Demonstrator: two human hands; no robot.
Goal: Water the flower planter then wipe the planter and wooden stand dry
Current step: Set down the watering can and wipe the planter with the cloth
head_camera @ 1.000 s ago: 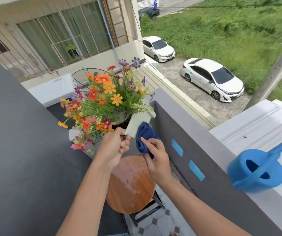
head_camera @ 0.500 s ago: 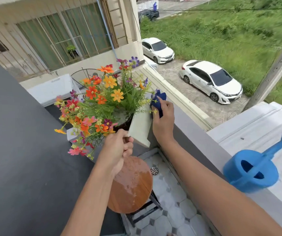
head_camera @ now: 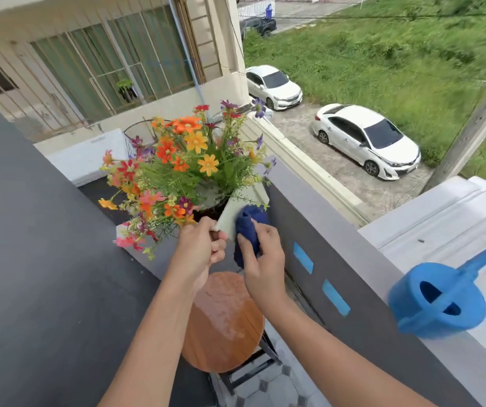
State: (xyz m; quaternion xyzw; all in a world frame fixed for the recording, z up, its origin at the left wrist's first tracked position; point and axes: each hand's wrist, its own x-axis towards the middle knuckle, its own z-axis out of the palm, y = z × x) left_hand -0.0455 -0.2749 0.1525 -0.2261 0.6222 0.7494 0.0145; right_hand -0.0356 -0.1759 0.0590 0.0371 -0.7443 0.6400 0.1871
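A pale square planter (head_camera: 243, 202) full of orange, red and purple flowers (head_camera: 189, 160) is held up above the round wooden stand (head_camera: 224, 321), whose top shows wet patches. My left hand (head_camera: 199, 249) grips the planter's near corner rim. My right hand (head_camera: 261, 259) presses a dark blue cloth (head_camera: 249, 227) against the planter's right side wall, near the lower end. The planter's base is hidden behind my hands.
A blue watering can (head_camera: 438, 301) sits on the grey balcony wall (head_camera: 362, 259) at the right. A dark wall (head_camera: 30, 274) fills the left. Tiled floor (head_camera: 271, 389) lies below the stand. White cars are parked far below.
My right hand slid the cloth from the planter's far upper end back down toward me along its side. The left hand kept its grip on the rim.
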